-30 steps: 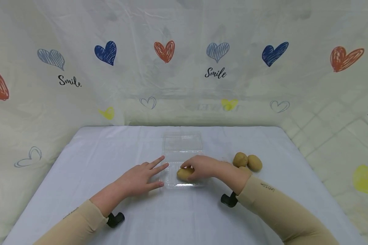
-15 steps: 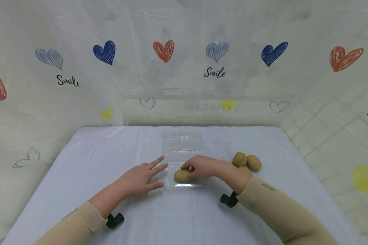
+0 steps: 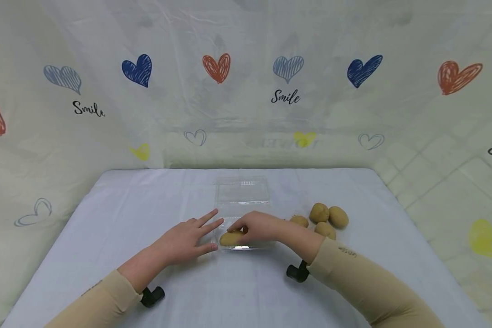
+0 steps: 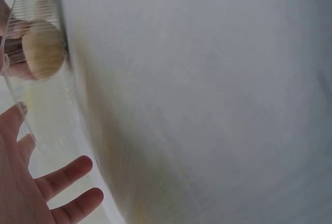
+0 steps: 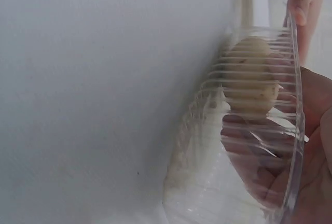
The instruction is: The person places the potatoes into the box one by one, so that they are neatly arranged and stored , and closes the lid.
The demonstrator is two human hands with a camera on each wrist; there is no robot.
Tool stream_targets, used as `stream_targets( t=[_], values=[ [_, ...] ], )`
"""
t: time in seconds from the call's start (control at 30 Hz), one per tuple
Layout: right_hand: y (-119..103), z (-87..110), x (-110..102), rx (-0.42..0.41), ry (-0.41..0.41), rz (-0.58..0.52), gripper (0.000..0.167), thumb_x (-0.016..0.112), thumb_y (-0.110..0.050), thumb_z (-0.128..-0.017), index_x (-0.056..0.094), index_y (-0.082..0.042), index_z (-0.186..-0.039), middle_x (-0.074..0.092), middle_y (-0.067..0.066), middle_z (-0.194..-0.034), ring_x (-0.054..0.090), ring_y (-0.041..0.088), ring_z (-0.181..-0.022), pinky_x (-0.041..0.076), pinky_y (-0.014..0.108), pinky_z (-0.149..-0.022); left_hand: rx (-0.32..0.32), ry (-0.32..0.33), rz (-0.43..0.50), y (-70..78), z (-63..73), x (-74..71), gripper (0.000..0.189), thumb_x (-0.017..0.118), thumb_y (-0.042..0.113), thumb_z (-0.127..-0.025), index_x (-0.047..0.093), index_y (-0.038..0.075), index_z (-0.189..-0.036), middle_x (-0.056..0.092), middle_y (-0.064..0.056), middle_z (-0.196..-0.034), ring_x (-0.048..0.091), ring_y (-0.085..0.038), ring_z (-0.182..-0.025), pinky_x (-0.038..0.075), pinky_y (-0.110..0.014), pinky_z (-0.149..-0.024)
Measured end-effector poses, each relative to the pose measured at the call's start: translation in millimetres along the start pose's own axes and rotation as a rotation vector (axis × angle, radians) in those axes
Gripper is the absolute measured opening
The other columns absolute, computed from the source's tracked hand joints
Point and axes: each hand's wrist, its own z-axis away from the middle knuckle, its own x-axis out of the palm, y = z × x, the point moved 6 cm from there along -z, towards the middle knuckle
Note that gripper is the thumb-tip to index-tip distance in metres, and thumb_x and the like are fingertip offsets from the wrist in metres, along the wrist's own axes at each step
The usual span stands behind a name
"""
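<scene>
A clear plastic clamshell box lies unfolded on the table, its lid at the back and its tray at the front. Inside the tray's front left corner is a potato, pinched between the thumb and fingers of my right hand. Through the ribbed wall in the right wrist view, that potato appears low in the tray. My left hand has its fingers spread, with the tips at the tray's left edge. In the left wrist view, a finger and thumb are near the rim.
Several potatoes sit grouped to the right of the box, some partly behind my right forearm. A white cloth covers the table. Behind it hangs a sheet printed with hearts.
My right hand has moved left with the potato, from the tray's middle to its front left corner. More of the loose potatoes show now. My left hand has stayed nearly still.
</scene>
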Motion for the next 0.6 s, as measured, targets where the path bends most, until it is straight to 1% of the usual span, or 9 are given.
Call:
stream_targets(
  t=[0.13,0.3,0.47,0.6],
  values=[
    [-0.5,-1.7,2.9,-0.006,0.007,-0.012,0.038,0.073,-0.029,-0.091,0.070,-0.021,-0.128,0.069,-0.013,-0.115,0.062,0.005,-0.097,0.050,0.027,-0.087,-0.003,0.001,0.003,-0.2,0.2,0.1,0.077,0.030,0.078,-0.092,0.024,0.038,-0.158,0.009,0.009,-0.166,0.053,-0.026,-0.123,0.047,-0.047,-0.095],
    [-1.9,-1.0,2.4,0.006,0.001,-0.037,0.039,0.074,-0.030,-0.091,0.069,-0.020,-0.128,0.069,-0.011,-0.118,0.063,0.007,-0.100,0.050,0.028,-0.088,-0.004,0.002,-0.002,0.3,0.7,-0.9,0.078,0.032,0.077,-0.092,0.026,0.036,-0.158,0.009,0.009,-0.166,0.052,-0.030,-0.126,0.046,-0.049,-0.097],
    [-0.8,0.1,2.6,0.014,-0.015,-0.047,0.040,0.073,-0.031,-0.092,0.068,-0.021,-0.130,0.067,-0.010,-0.122,0.064,0.010,-0.105,0.050,0.029,-0.090,0.009,0.009,-0.020,0.5,0.1,-1.9,0.077,0.032,0.077,-0.092,0.027,0.036,-0.157,0.010,0.009,-0.166,0.051,-0.027,-0.127,0.046,-0.048,-0.097],
    [0.1,0.9,2.7,0.019,-0.020,-0.037,0.040,0.073,-0.034,-0.092,0.067,-0.023,-0.130,0.067,-0.009,-0.122,0.063,0.010,-0.104,0.051,0.030,-0.090,0.014,0.012,-0.029,0.9,-0.7,-2.6,0.078,0.030,0.078,-0.092,0.028,0.036,-0.157,0.011,0.008,-0.166,0.051,-0.026,-0.127,0.046,-0.048,-0.097]
  ],
)
